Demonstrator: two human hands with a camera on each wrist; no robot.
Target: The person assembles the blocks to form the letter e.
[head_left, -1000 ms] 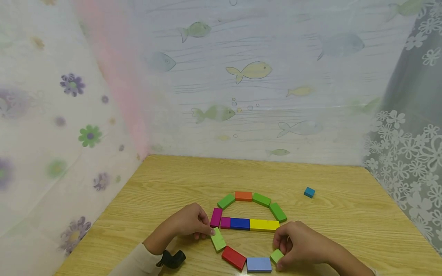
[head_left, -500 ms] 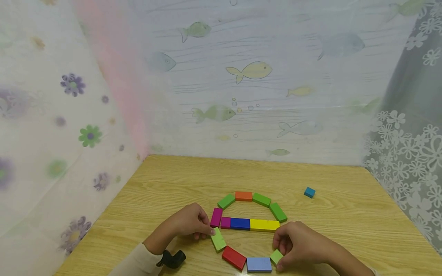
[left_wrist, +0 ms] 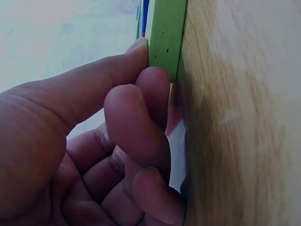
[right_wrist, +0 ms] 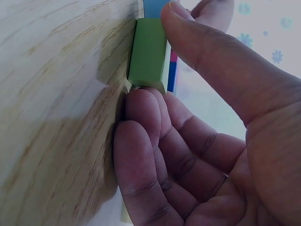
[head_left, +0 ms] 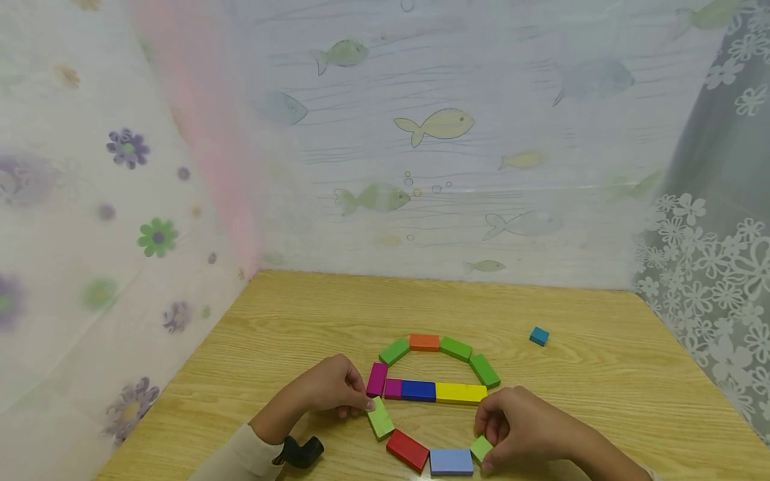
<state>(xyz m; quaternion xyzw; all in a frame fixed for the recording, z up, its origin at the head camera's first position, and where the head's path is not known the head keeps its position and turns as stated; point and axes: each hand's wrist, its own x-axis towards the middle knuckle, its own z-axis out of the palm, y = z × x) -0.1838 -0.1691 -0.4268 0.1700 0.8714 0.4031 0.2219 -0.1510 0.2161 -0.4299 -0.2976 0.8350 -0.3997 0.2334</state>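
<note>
Wooden blocks form a ring on the table, broken at the lower right, with a row across its middle. My left hand [head_left: 333,386] pinches the upper end of a light green block [head_left: 380,419] on the ring's left; the left wrist view shows thumb and fingertip at the end of this green block [left_wrist: 164,42]. At the lower right, my right hand [head_left: 529,424] holds a short light green block [head_left: 481,449] between thumb and fingers, beside the light blue block [head_left: 451,461]. In the right wrist view, the thumb lies at one end of the short block [right_wrist: 148,54], fingertips at the other.
A red block [head_left: 408,449] and a magenta block [head_left: 377,379] border the left light green one. The row has a dark blue block [head_left: 418,391] and a yellow block [head_left: 460,393]. A small blue block [head_left: 539,336] lies apart. A black curved object [head_left: 303,452] sits by the left sleeve.
</note>
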